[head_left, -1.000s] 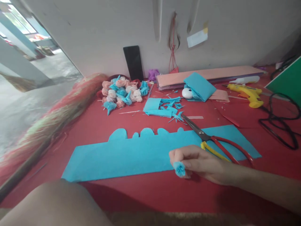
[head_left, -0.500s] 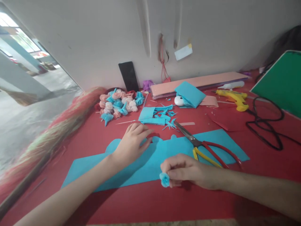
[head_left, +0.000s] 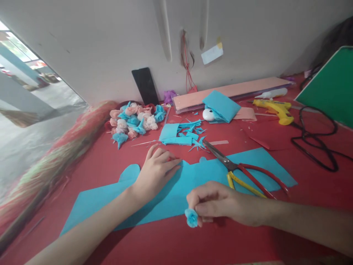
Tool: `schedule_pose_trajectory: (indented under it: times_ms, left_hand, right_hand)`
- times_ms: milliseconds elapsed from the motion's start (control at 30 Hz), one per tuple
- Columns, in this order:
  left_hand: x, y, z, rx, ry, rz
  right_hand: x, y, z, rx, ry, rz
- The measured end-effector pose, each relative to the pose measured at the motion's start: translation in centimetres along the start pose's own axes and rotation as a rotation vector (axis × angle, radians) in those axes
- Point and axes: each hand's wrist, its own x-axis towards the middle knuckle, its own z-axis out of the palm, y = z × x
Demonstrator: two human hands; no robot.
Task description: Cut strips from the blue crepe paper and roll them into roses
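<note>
Between the thumb and fingers of my right hand [head_left: 217, 203] is a small blue paper rose [head_left: 191, 217], near the table's front. My left hand [head_left: 157, 170] reaches over the long blue paper sheet [head_left: 193, 176], its thumb and index finger close together at a rounded blue paper piece by the sheet's far edge. Whether it grips that piece cannot be made out. Scissors [head_left: 233, 166] with red and yellow handles lie on the sheet, right of my left hand. Another rounded blue piece [head_left: 130, 173] pokes out behind my left wrist.
Paper flowers [head_left: 134, 119] are piled at the back left, beside a black phone [head_left: 145, 86]. Blue scraps [head_left: 179, 134] lie mid-table. A yellow glue gun [head_left: 275, 108] with a black cable rests at the right, near a green board [head_left: 331, 88]. A fringed bundle [head_left: 55, 162] lines the left edge.
My left thumb and index finger have come closer together over the rounded piece. My right hand still holds the rose, which has shifted slightly down. The whole view has shifted a little.
</note>
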Motion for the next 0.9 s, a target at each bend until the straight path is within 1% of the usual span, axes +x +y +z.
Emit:
schedule_pose_trajectory:
  times_ms: [233,467,733,900]
  left_hand:
    - [0.18,0.02,0.23,-0.016,0.018,0.014]
    - [0.14,-0.01,0.68,0.005,0.009,-0.066]
    - [0.02,-0.09,0.78,0.016,0.010,-0.106]
    - [-0.03,0.06,0.83,0.005,0.029,-0.093]
  right_hand:
    - [0.05,-0.21,-0.38,-0.017,-0.003,0.000]
    - [0.21,-0.22,-0.52,0.001,-0.014,-0.001]
    - [0.29,-0.13,-0.55,0.041,-0.016,-0.010]
    - [0.28,0.18,-0.79,0.039,0.001,-0.010]
